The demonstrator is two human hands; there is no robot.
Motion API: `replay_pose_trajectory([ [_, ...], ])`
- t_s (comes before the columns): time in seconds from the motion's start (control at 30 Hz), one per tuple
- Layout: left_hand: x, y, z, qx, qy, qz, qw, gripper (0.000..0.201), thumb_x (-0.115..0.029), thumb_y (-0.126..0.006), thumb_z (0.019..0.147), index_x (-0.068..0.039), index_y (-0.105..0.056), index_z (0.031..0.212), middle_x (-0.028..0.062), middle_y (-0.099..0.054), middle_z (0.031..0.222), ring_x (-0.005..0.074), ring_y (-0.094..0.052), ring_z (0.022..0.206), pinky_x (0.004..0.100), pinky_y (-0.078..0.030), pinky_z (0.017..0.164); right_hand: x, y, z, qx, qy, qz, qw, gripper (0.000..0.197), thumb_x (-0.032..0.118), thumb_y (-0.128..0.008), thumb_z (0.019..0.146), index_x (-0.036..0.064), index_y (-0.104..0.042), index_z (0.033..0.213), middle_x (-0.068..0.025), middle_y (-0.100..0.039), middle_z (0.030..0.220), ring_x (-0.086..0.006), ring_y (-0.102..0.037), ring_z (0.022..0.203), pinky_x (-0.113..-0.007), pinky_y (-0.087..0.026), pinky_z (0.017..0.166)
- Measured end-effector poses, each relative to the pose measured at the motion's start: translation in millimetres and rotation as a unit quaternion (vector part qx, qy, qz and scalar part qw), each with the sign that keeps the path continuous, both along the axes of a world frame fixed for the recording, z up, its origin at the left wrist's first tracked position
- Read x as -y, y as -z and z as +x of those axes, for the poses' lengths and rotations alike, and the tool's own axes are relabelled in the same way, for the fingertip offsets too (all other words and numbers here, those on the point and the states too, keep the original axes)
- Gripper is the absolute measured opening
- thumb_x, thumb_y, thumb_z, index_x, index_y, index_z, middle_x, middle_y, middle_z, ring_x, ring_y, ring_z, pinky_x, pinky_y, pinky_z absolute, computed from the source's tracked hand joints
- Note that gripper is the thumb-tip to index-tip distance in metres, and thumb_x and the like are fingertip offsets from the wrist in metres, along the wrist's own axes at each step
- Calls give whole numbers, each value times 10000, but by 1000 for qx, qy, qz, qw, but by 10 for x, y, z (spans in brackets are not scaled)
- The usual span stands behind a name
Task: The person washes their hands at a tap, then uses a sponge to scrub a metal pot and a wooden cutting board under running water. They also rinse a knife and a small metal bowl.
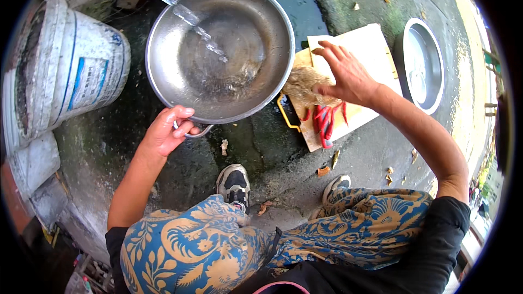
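Note:
My left hand (170, 129) grips the near loop handle of a wide metal basin (166, 71), with the thumb by its rim. A stream of water (185, 13) falls into the basin from the upper left, and shallow water lies over its bottom. My right hand (348, 76) is open, fingers spread, over a wooden cutting board (381, 46). Just beside it is a brown, fibrous clump (304, 83); whether the fingers touch it I cannot tell. Several red chilies (339, 111) lie on the board near a tool with a red-and-grey handle (326, 137).
A dirty white bucket (98, 71) stands at the left, with a smaller white container (38, 160) below it. A shallow metal bowl (403, 57) sits right of the board. Dry leaves (323, 171) lie on the wet concrete. A yellow handle (284, 113) juts from the board's left edge.

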State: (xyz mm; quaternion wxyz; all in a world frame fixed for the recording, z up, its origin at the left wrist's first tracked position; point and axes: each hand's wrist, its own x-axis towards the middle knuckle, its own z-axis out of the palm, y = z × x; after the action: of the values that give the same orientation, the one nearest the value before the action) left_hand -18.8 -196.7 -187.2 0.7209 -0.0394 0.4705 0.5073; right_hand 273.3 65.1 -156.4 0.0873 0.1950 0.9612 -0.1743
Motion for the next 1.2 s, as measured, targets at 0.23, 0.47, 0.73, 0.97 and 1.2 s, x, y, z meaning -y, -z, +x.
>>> replay_pose_trajectory([
  [0.23, 74, -39, 81, -6, -28, -52, 998, 110, -51, -534, 786, -60, -547, 677, -37, -428, 505, 56, -354, 395, 298, -434, 615, 292, 271, -203, 90, -209, 52, 972, 608, 125, -700, 602, 241, -441, 1140, -180, -313, 1263, -340, -366, 1145, -427, -416, 850],
  [0.47, 104, -14, 218, 47, -46, -44, 997, 56, -32, -528, 757, -32, -558, 711, -20, -469, 574, 64, -344, 395, 273, -399, 601, -252, -243, -707, -237, 63, -134, 960, 654, 26, -601, 643, 146, -349, 1234, -164, -394, 1210, -324, -418, 1132, -372, -386, 947],
  [0.73, -284, -258, 685, 121, 26, -42, 991, 139, -11, -485, 776, -57, -510, 647, -48, -371, 471, 38, -283, 360, 243, -351, 539, -13, 402, -1375, -182, -14, 83, 980, 676, 145, -648, 647, 126, -346, 1253, -147, -459, 1101, -326, -499, 980, -382, -464, 816],
  [0.97, -107, -101, 347, 70, -48, -82, 993, 136, 0, -487, 762, -63, -485, 641, -36, -431, 555, 27, -285, 359, 227, -323, 509, 608, 271, -1265, 15, -140, -276, 951, 593, 183, -626, 689, 134, -424, 1245, -185, -459, 1151, -358, -498, 1018, -382, -409, 896],
  [1.2, -315, -250, 676, 157, 7, -34, 987, 129, -1, -486, 771, -44, -505, 652, -51, -378, 506, 32, -285, 369, 221, -323, 512, 48, 328, -1565, -140, -46, 175, 974, 367, 94, -556, 671, 124, -502, 1033, -150, -475, 1010, -305, -496, 950, -388, -468, 759],
])
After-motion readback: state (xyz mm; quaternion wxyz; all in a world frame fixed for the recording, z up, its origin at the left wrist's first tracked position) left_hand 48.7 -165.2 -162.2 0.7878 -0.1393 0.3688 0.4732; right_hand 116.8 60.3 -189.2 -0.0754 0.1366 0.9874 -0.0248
